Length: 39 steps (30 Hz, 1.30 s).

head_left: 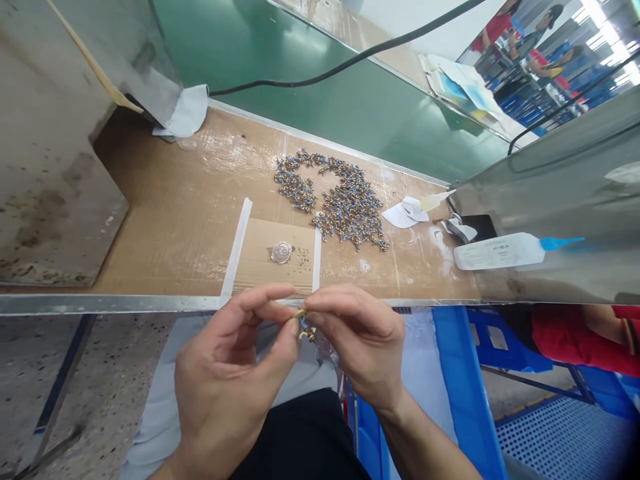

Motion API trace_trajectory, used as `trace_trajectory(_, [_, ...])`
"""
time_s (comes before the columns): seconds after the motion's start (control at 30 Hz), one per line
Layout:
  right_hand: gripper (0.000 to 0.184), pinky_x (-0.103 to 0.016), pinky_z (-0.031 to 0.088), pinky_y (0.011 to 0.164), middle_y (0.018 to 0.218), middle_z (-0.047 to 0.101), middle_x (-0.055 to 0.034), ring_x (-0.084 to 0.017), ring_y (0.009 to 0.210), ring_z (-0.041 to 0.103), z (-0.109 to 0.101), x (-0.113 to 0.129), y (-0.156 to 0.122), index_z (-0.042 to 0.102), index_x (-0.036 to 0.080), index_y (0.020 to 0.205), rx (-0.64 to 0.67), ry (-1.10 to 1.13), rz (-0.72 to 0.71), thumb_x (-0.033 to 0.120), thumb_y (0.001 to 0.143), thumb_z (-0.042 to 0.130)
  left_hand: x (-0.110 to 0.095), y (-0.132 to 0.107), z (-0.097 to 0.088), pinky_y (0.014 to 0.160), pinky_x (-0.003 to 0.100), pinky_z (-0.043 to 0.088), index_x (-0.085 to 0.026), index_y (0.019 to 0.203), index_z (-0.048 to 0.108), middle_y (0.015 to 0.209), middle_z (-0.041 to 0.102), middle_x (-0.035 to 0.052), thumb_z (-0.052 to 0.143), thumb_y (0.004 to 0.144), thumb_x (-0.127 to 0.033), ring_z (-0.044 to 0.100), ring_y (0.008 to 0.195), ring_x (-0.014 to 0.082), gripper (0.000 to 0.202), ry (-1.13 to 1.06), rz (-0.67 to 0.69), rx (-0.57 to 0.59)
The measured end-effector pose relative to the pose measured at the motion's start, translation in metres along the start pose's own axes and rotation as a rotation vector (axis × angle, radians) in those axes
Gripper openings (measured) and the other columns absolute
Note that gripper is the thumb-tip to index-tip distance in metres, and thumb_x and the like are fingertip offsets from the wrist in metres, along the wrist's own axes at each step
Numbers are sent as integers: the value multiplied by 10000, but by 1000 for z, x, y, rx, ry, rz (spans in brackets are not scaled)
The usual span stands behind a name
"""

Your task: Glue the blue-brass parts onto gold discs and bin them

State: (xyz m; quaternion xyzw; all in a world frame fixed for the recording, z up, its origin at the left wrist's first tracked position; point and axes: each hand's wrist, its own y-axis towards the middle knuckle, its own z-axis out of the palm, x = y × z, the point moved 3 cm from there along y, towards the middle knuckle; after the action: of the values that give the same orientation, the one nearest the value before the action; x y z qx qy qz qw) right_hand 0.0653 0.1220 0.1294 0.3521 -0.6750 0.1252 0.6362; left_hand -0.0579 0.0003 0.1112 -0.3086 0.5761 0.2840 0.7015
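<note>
My left hand (235,373) and my right hand (357,340) meet in front of the bench edge, both pinched on one small brass-and-blue part (303,323) held between their fingertips. On the brown bench top beyond lies a heap of several like parts (340,200). Nearer the edge, a small clear blob (281,252) sits on a cardboard patch (265,263) framed by white tape strips.
A white squeeze bottle with a blue nozzle (505,251) lies at the right beside white paper scraps (405,213). A green conveyor belt (320,80) runs behind, with a black cable across it. Metal housings stand at left and right. Other people sit far right.
</note>
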Motion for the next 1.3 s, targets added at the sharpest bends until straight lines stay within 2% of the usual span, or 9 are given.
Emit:
trace_trajectory(0.13, [290,-275,680,881,1083,887,27,-143,963,828,0,-1,-1,917,325,1206,6,-9,3,83,1051,876,2,-1,0,979,118,657,-362,1238,908,963,831,-64,906,958,-102,826,955,98,382,7,-21,2])
trace_trajectory(0.23, [263,-271,675,882,1078,881,20,-148,968,822,-2,-1,0,919,327,1205,4,-6,36,111,1062,871,8,1,0,935,128,665,-338,1243,911,990,836,-43,945,969,-161,817,951,106,328,-85,-111,19])
trace_trajectory(0.33, [226,-285,710,870,1090,868,7,-160,938,839,-1,-4,2,917,330,1228,37,158,169,166,1086,852,16,6,3,901,174,684,-291,1187,910,983,851,-10,983,958,-214,806,907,123,253,-354,-313,61])
trace_trajectory(0.47, [185,-306,763,843,1094,872,1,-164,857,857,5,-8,1,908,314,1241,41,426,305,221,1099,834,18,8,10,893,226,709,-222,1134,906,968,846,29,1012,901,-171,778,835,121,261,-624,-632,89])
trace_trajectory(0.6, [202,-250,763,834,1046,897,26,-140,832,861,9,-9,-2,909,321,1223,12,524,356,193,1077,853,15,4,16,881,257,730,-186,1141,909,1015,816,38,1011,870,-124,761,827,122,297,-716,-775,45])
trace_trajectory(0.7, [215,-213,754,816,1108,904,28,-121,820,861,8,-9,-3,914,315,1198,-9,551,364,164,1055,861,14,2,19,878,250,732,-179,1113,911,1072,819,46,1023,843,-115,775,874,135,298,-745,-803,18])
trace_trajectory(0.83, [197,-196,746,800,1113,906,28,-115,811,863,5,-12,-4,916,310,1181,-21,583,386,171,1051,867,13,0,23,897,244,726,-181,1144,909,999,802,30,1002,881,-119,746,829,110,286,-763,-831,65])
trace_trajectory(1.1, [140,-274,776,739,1108,907,-2,-168,779,868,1,-18,-7,896,295,1151,-54,541,420,323,1022,943,8,0,31,869,282,745,-164,1017,889,1049,796,49,1015,818,-87,758,857,140,247,-715,-842,-31])
trace_trajectory(1.3, [137,-258,776,791,1070,913,20,-155,794,879,0,-25,-10,897,309,1159,-75,574,423,283,1029,931,9,-1,33,887,298,737,-175,995,864,1015,777,45,980,854,-120,737,836,143,191,-652,-819,-38])
